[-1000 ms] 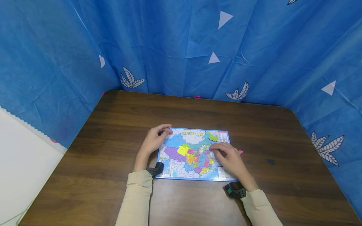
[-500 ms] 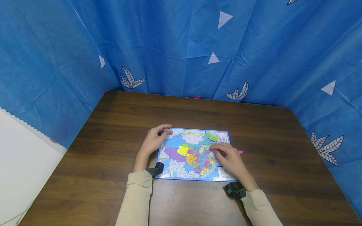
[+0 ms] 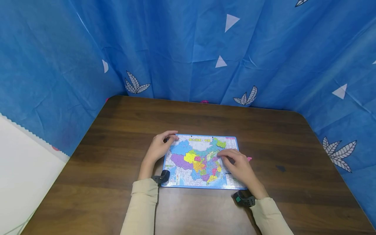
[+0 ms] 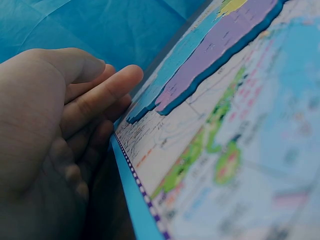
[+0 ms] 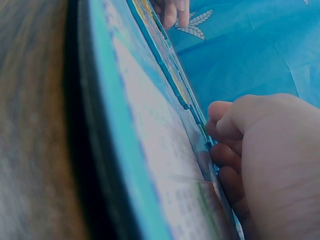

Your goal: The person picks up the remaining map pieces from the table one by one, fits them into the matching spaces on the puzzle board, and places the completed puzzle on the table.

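Note:
A magnetic map puzzle board (image 3: 183, 181) with a blue rim lies on the table, its raised pieces in many colours. At its upper left corner my left hand (image 3: 158, 145) rests with loosely bent fingers, nothing held; the left wrist view shows its fingertips (image 4: 132, 75) right at the board's edge, near the purple piece (image 4: 210, 62). My right hand (image 3: 238, 164) is over the right half of the map. Its thumb and forefinger come together close on the surface, beside a pale gap (image 3: 211, 154) among the pieces. Whether they pinch a piece I cannot tell.
A pink puzzle piece (image 3: 249, 159) lies just past the board's right edge, partly behind the right hand. Farther right on the brown table (image 3: 123, 202) is a small dark flat piece (image 3: 280, 168). A blue curtain (image 3: 176, 49) hangs along the table's far side.
Both hands keep their places on the board, and no piece has visibly moved. The head view has tipped very slightly.

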Motion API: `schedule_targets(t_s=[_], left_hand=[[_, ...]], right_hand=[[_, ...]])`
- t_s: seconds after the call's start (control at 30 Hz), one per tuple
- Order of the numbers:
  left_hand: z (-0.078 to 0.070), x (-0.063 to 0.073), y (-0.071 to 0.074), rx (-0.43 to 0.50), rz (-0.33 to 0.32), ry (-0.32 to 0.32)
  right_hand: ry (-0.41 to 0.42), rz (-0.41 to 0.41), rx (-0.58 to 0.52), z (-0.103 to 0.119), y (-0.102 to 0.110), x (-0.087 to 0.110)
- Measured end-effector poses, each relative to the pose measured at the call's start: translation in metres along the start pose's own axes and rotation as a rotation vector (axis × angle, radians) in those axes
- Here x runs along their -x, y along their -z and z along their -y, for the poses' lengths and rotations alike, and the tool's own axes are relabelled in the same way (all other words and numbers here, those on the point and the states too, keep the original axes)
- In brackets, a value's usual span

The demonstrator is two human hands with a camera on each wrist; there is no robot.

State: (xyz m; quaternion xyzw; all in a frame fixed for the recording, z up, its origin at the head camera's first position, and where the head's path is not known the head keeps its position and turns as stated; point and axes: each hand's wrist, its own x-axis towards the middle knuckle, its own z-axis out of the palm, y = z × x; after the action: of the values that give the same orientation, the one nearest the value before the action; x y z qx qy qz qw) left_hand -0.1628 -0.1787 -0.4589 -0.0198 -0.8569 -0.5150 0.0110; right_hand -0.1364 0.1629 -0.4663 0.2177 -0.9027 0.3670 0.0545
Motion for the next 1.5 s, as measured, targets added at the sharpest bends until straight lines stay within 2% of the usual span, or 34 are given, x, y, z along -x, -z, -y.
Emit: schedule_targets(t_s=[0.13, 0.37, 0.53, 0.8, 0.93, 1.33, 1.5], left_hand=[[0.002, 0.001, 0.0, -0.004, 0.004, 0.003], [0.002, 0.001, -0.001, -0.004, 0.003, 0.007], [0.0, 0.001, -0.001, -0.004, 0.005, 0.009], [0.001, 0.001, -0.002, -0.004, 0.002, 0.011], [0.001, 0.001, -0.002, -0.006, -0.001, 0.01], [0.002, 0.0, -0.001, -0.01, 0.001, 0.002], [0.002, 0.0, -0.002, -0.011, -0.003, -0.001]], right_hand=[[0.017, -0.034, -0.001, -0.001, 0.0, 0.001], [0.049, -0.141, 0.044, -0.006, 0.005, 0.003], [0.039, -0.162, 0.084, -0.013, 0.014, 0.007], [0.013, -0.13, 0.155, -0.028, 0.03, 0.013], [-0.026, -0.089, 0.171, -0.036, 0.037, 0.014], [-0.116, 0.05, 0.172, -0.045, 0.05, 0.017], [-0.146, 0.056, 0.173, -0.047, 0.052, 0.018]])
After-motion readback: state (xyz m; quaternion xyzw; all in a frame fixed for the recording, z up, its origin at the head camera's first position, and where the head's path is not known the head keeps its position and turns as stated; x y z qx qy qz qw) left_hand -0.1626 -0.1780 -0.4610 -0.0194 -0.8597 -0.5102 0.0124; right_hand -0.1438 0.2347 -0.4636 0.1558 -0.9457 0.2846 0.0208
